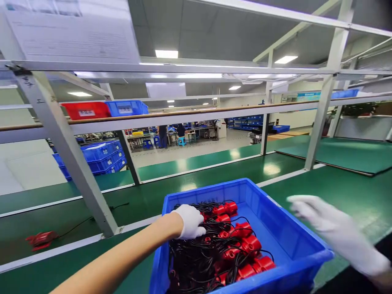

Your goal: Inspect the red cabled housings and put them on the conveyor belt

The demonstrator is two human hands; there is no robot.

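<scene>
A blue plastic bin (277, 212) stands on the green worktop right in front of me. Inside it lie several red plastic housings (251, 244) with bundles of black cable (196, 257), piled mostly on the left side. My left hand (189, 221), in a white glove, reaches into the bin over the pile. Its fingers curl down among the cables beside a red housing, and what they grip is hidden. To the right of the bin, my white-gloved right hand (321, 216) hovers over the worktop, slightly blurred. Its fingers are loosely bent and apart, with nothing seen in them.
A red device (41, 240) with a black cable lies at left behind a grey metal post (73, 159). On the shelf rail above sit a red bin (85, 110) and a blue bin (127, 108). Stacked blue crates (102, 157) stand beyond; people are far back.
</scene>
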